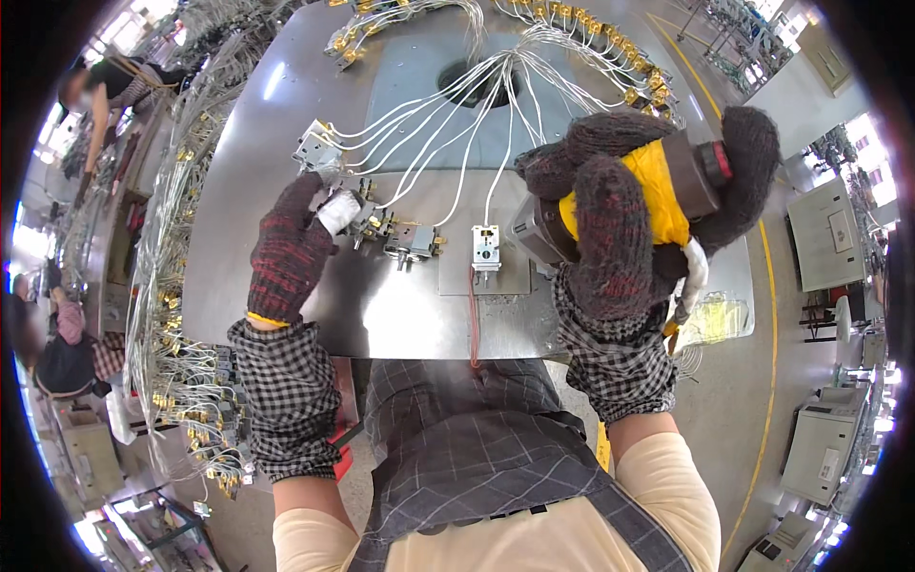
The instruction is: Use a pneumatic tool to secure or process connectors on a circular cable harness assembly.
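My left hand [291, 248], in a dark red-flecked knit glove with white tape on the thumb, rests at the left of the metal table. Its index fingertip touches a small metal switch-like part [317, 151] with white wires, and the thumb stands apart beside another such part [370, 221]. Gloved too, my right hand [620, 224] is wrapped round a dark, blocky power tool [672, 186] with yellow tape about its middle; its working end is unclear. Between the hands lie a wired metal part [412, 246] and an upright one [486, 248] with a red wire below.
White wires [496, 71] fan out from a round hole in the table [229, 276]. Several brass-coloured fittings [610, 43] line its far edge. Bundles of wired parts [172, 257] hang along the left. A person [110, 91] works at far left; grey cabinets [824, 234] stand right.
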`<act>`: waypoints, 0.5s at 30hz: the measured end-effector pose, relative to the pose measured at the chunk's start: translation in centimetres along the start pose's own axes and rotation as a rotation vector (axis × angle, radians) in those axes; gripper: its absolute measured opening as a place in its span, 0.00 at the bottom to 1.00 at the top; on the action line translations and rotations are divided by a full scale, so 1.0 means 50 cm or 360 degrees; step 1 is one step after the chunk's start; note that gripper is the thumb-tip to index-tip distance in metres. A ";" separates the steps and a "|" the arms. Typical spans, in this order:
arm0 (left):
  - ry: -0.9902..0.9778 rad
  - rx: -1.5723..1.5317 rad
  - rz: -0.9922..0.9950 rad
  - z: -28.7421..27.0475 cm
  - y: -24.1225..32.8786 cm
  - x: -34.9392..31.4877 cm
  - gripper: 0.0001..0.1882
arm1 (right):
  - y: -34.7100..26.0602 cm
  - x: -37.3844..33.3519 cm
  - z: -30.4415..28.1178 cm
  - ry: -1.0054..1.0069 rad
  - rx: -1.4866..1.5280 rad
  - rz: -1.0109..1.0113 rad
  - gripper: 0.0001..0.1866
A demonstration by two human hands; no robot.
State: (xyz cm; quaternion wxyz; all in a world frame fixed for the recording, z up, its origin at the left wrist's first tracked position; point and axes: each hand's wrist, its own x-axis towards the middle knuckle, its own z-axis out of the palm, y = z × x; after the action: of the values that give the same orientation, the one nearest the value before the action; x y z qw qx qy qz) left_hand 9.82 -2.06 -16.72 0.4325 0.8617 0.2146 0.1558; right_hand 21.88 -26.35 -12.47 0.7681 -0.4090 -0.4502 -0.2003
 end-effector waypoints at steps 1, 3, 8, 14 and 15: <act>0.0000 -0.0276 -0.0113 0.000 -0.003 0.003 0.21 | 0.005 -0.002 0.004 0.0041 -0.0129 -0.0094 0.31; -0.0042 -0.0426 -0.0168 0.001 -0.021 0.012 0.21 | 0.025 -0.001 0.010 0.0127 -0.0301 -0.0371 0.32; -0.0011 -0.0391 0.0124 -0.003 -0.020 0.000 0.18 | -0.038 0.014 0.012 -0.0088 -0.0046 0.0374 0.39; 0.0191 0.0066 0.1012 0.045 0.084 -0.063 0.23 | -0.033 -0.014 0.023 0.0006 -0.0293 0.0184 0.37; 0.0119 -0.0170 0.0701 0.056 0.078 -0.071 0.26 | -0.030 -0.016 0.025 0.0008 -0.0287 0.0179 0.37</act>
State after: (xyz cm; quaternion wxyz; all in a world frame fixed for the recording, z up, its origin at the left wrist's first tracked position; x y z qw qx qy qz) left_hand 8.95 -7.86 -15.46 0.4248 0.8573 0.0287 0.2894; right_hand 19.79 -26.30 -12.16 0.7394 -0.5006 -0.4046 -0.1975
